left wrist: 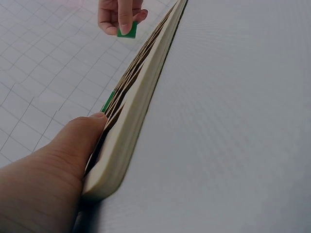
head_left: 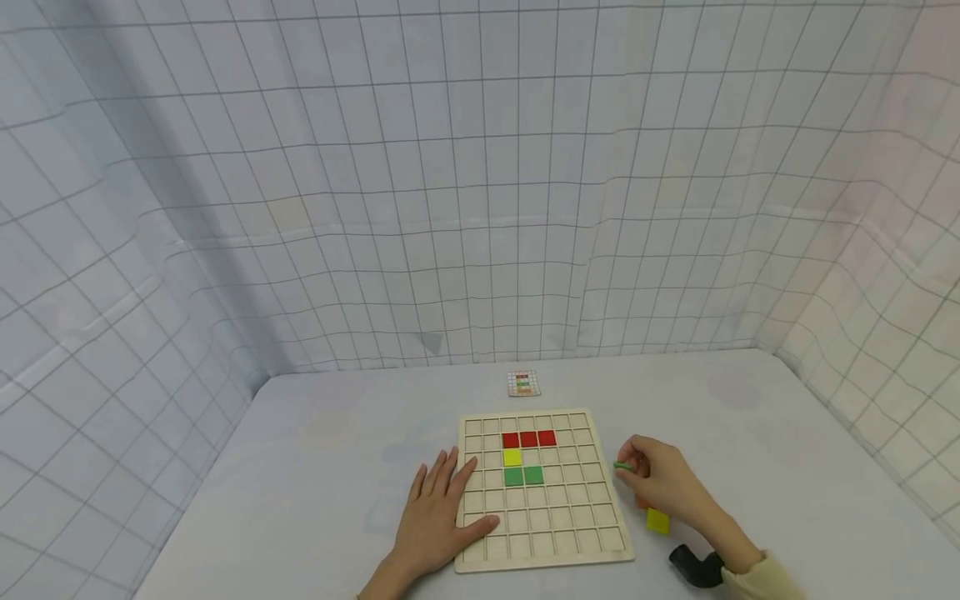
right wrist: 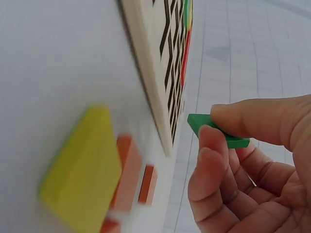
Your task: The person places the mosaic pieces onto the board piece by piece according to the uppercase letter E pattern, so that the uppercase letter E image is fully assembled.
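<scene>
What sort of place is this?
Probably a screened-off tabletop workspace: rippled white sheets with grey grid lines cover its back and sides, and the plain white tabletop holds a square cream gridded board with red, yellow and green square tiles.

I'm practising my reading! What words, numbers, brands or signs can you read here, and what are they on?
None: I can't read any words, numbers, brands or signs.
Grid board: no writing seen.
Green tile in the right hand: no writing seen.
Small card: coloured squares; any writing is too small to read.
</scene>
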The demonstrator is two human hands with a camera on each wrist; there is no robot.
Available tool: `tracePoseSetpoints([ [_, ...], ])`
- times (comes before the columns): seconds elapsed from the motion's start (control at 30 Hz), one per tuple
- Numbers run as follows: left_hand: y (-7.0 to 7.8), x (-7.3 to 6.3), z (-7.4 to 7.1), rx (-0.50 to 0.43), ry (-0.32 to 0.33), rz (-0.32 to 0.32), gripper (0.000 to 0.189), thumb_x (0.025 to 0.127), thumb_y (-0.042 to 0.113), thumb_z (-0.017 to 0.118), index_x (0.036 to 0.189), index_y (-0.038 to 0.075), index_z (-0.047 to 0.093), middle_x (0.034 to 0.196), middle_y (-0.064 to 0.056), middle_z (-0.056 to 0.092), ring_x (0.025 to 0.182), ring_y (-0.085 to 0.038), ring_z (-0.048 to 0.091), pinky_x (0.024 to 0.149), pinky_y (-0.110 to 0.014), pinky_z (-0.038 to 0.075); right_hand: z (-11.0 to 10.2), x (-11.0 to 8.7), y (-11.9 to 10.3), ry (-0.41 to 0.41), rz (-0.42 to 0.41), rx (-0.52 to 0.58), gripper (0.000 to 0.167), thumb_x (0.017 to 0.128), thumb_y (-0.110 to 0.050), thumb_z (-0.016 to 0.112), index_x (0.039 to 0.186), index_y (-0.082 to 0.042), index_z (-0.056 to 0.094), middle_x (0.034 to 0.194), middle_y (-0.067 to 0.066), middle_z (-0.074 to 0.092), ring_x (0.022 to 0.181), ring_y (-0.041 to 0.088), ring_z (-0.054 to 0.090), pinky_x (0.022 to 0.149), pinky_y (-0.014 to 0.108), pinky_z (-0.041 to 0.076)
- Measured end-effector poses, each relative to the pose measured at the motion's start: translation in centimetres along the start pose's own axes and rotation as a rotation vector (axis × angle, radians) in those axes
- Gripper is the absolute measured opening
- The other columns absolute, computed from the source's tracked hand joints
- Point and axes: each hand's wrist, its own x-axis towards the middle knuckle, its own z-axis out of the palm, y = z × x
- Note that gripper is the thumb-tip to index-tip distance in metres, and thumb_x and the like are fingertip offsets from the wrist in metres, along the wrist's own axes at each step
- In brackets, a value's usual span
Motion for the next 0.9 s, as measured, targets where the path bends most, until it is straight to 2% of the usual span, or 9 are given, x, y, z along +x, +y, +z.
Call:
tracePoseSetpoints([
  [0.2, -0.1, 0.0, 0.1, -0.001, -0.006, -0.006, 0.088, 0.083, 0.074, 0.044, 0.150, 0.018, 0.032, 0.154, -0.013, 0.022, 0.142, -0.028, 0.012, 0.111, -0.049, 0.004, 1.4, 0.7, -1.5, -0.035, -0.100, 0.019, 0.020, 0.080, -0.001, 0.074, 0.084, -0.011, 0.058, 0.074, -0.008, 0.053, 0.060, 0.004, 0.048, 0.053, 0.022, 0.044],
  [0.37, -0.1, 0.0, 0.2, 0.001, -0.007, -0.004, 0.088, 0.083, 0.075, 0.044, 0.150, 0.018, 0.032, 0.154, -0.013, 0.023, 0.142, -0.028, 0.013, 0.111, -0.049, 0.005, 2.1, 1.1, -2.4, -0.121, -0.091, 0.058, 0.015, 0.086, -0.002, 0.069, 0.088, -0.009, 0.055, 0.078, -0.005, 0.057, 0.062, 0.005, 0.052, 0.052, 0.022, 0.046],
  [0.5, 0.0, 0.0, 0.1, -0.006, -0.002, 0.000, 0.087, 0.083, 0.073, 0.045, 0.149, 0.018, 0.033, 0.153, -0.014, 0.024, 0.142, -0.029, 0.013, 0.111, -0.050, 0.005, 2.6, 1.4, -2.6, -0.173, -0.115, 0.066, 0.013, 0.090, -0.003, 0.064, 0.092, -0.008, 0.052, 0.079, -0.001, 0.060, 0.061, 0.004, 0.053, 0.052, 0.023, 0.047],
  [0.7, 0.0, 0.0, 0.0, 0.000, 0.019, 0.014, 0.086, 0.083, 0.071, 0.048, 0.147, 0.015, 0.036, 0.152, -0.016, 0.027, 0.140, -0.032, 0.017, 0.109, -0.053, 0.008, 3.2, 2.2, -2.6, -0.168, -0.155, 0.031, 0.015, 0.090, -0.001, 0.063, 0.092, -0.009, 0.051, 0.070, -0.005, 0.054, 0.056, 0.002, 0.047, 0.048, 0.021, 0.042],
  [0.9, 0.0, 0.1, -0.2, -0.001, -0.003, 0.006, 0.086, 0.084, 0.072, 0.047, 0.148, 0.017, 0.035, 0.153, -0.015, 0.025, 0.141, -0.030, 0.014, 0.110, -0.051, 0.006, 3.7, 2.7, -2.9, -0.150, -0.137, -0.004, 0.014, 0.089, -0.002, 0.065, 0.091, -0.009, 0.053, 0.067, -0.008, 0.046, 0.057, 0.004, 0.040, 0.049, 0.021, 0.036],
])
